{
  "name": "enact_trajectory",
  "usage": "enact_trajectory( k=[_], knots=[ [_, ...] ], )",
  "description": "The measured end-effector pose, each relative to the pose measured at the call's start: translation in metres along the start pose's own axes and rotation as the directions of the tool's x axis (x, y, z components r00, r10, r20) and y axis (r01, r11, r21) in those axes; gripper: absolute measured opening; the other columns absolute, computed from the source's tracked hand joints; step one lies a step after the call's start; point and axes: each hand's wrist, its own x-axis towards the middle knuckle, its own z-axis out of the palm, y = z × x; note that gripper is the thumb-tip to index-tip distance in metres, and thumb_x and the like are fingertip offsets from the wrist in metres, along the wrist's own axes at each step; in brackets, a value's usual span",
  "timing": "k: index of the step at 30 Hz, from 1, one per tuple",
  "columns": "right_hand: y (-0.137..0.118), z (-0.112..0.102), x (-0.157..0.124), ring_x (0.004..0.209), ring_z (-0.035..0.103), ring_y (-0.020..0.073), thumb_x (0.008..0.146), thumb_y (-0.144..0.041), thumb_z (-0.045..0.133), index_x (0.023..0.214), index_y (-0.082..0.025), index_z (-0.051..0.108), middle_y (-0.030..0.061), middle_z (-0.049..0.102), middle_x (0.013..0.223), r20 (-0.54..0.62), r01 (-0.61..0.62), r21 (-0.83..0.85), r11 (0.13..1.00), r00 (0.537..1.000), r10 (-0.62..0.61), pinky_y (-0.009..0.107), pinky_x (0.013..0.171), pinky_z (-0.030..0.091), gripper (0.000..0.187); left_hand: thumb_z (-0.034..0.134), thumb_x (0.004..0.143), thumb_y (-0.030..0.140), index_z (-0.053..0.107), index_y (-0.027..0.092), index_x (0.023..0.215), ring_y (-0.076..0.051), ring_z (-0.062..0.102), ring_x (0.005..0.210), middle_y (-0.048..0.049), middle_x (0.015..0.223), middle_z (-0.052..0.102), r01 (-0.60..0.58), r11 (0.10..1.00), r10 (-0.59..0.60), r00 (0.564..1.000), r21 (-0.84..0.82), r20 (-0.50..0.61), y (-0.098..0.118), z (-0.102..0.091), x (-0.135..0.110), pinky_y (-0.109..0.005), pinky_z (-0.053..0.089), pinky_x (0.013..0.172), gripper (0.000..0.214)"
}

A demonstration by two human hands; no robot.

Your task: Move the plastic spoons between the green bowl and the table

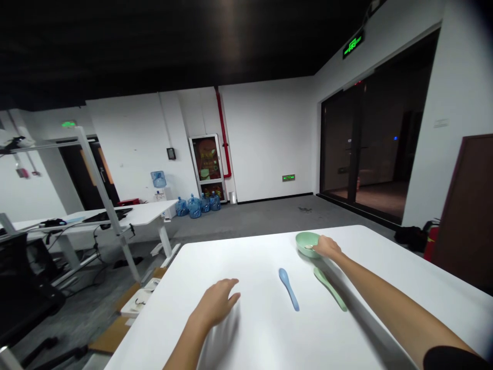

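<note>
My right hand [327, 247] reaches to the far side of the white table [246, 257] and grips the near rim of a pale green bowl [306, 240], thumb inside the rim. A green spoon [330, 289] lies just below that forearm. To its left lies a blue spoon [288, 288], bowl end pointing away from me. My left hand [216, 302] rests palm down on the table to the left of the blue spoon, fingers stretched out, holding nothing.
Another white desk [146, 211] with cables and a metal frame stands at left. A black chair [23, 293] is at far left. Blue water jugs [194, 205] stand by the back wall. Cardboard and a tray lie on the floor by the table's left edge.
</note>
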Motion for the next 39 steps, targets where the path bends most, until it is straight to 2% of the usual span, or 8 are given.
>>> enact_trajectory(
  k=[5, 10, 14, 17, 21, 26, 35, 39],
  knots=[
    [0.003, -0.008, -0.007, 0.097, 0.063, 0.0231, 0.085, -0.053, 0.059, 0.116, -0.013, 0.065, 0.0157, 0.062, 0.109, -0.021, 0.033, -0.007, 0.999, 0.999, -0.033, 0.026, 0.077, 0.048, 0.052, 0.043, 0.094, 0.047, 0.054, 0.025, 0.138, -0.027, 0.052, 0.130, -0.0059, 0.141, 0.058, -0.004, 1.000, 0.004, 1.000, -0.013, 0.001, -0.003, 0.003, 0.001, -0.039, 0.038, 0.109, 0.051],
    [0.012, -0.033, -0.036, 0.095, 0.063, 0.0239, 0.091, -0.052, 0.047, 0.109, -0.012, 0.069, 0.0155, 0.064, 0.104, -0.070, 0.083, 0.001, 0.997, 0.994, -0.083, 0.026, 0.078, 0.045, 0.049, 0.043, 0.094, 0.047, 0.053, 0.025, 0.139, -0.027, 0.051, 0.131, -0.0068, 0.141, 0.058, -0.009, 1.000, 0.009, 1.000, -0.013, 0.009, -0.002, 0.002, -0.002, -0.039, 0.039, 0.108, 0.051],
    [0.033, -0.051, -0.071, 0.113, 0.058, 0.0251, 0.094, -0.057, 0.044, 0.127, -0.015, 0.063, 0.0141, 0.061, 0.119, -0.146, 0.201, 0.030, 0.979, 0.970, -0.194, 0.027, 0.091, 0.044, 0.057, 0.042, 0.094, 0.047, 0.052, 0.025, 0.139, -0.027, 0.050, 0.132, -0.0073, 0.142, 0.057, 0.003, 1.000, -0.003, 1.000, 0.002, 0.013, 0.001, 0.001, -0.005, -0.040, 0.039, 0.107, 0.051],
    [0.055, -0.056, -0.098, 0.126, 0.050, 0.0255, 0.094, -0.061, 0.041, 0.140, -0.013, 0.054, 0.0136, 0.051, 0.136, -0.171, 0.285, 0.035, 0.958, 0.946, -0.276, 0.029, 0.104, 0.039, 0.067, 0.041, 0.095, 0.047, 0.052, 0.024, 0.139, -0.027, 0.050, 0.132, -0.0073, 0.143, 0.057, -0.002, 1.000, 0.002, 1.000, 0.009, 0.014, 0.003, 0.001, -0.007, -0.040, 0.039, 0.107, 0.051],
    [0.081, -0.049, -0.127, 0.136, 0.039, 0.0280, 0.094, -0.066, 0.039, 0.151, -0.014, 0.042, 0.0121, 0.036, 0.149, -0.134, 0.312, 0.008, 0.950, 0.942, -0.308, 0.038, 0.114, 0.032, 0.076, 0.041, 0.094, 0.046, 0.052, 0.022, 0.139, -0.028, 0.050, 0.132, -0.0083, 0.142, 0.057, -0.017, 1.000, 0.017, 1.000, 0.017, 0.002, 0.006, 0.000, -0.011, -0.040, 0.040, 0.106, 0.052],
    [0.096, -0.030, -0.145, 0.139, 0.034, 0.0307, 0.094, -0.066, 0.039, 0.155, -0.018, 0.035, 0.0127, 0.025, 0.155, -0.068, 0.259, -0.018, 0.966, 0.963, -0.260, 0.046, 0.113, 0.031, 0.077, 0.040, 0.094, 0.048, 0.053, 0.024, 0.139, -0.027, 0.050, 0.132, -0.0074, 0.142, 0.058, -0.020, 1.000, 0.020, 1.000, 0.024, 0.007, 0.007, -0.001, -0.015, -0.040, 0.040, 0.107, 0.052],
    [0.099, -0.016, -0.143, 0.138, 0.037, 0.0297, 0.092, -0.068, 0.040, 0.153, -0.020, 0.037, 0.0133, 0.030, 0.152, -0.060, 0.268, -0.001, 0.963, 0.962, -0.268, 0.042, 0.113, 0.031, 0.078, 0.040, 0.094, 0.049, 0.053, 0.024, 0.138, -0.027, 0.051, 0.131, -0.0078, 0.141, 0.058, -0.017, 1.000, 0.017, 1.000, 0.016, 0.009, 0.008, 0.002, -0.016, -0.040, 0.041, 0.106, 0.053],
    [0.094, -0.021, -0.143, 0.130, 0.046, 0.0276, 0.093, -0.066, 0.041, 0.146, -0.017, 0.047, 0.0151, 0.044, 0.142, -0.088, 0.268, 0.018, 0.963, 0.960, -0.265, 0.035, 0.107, 0.038, 0.072, 0.040, 0.094, 0.048, 0.052, 0.023, 0.139, -0.027, 0.051, 0.131, -0.0085, 0.141, 0.058, -0.019, 1.000, 0.019, 1.000, 0.020, 0.012, 0.009, 0.001, -0.016, -0.041, 0.040, 0.106, 0.053]
  ],
)
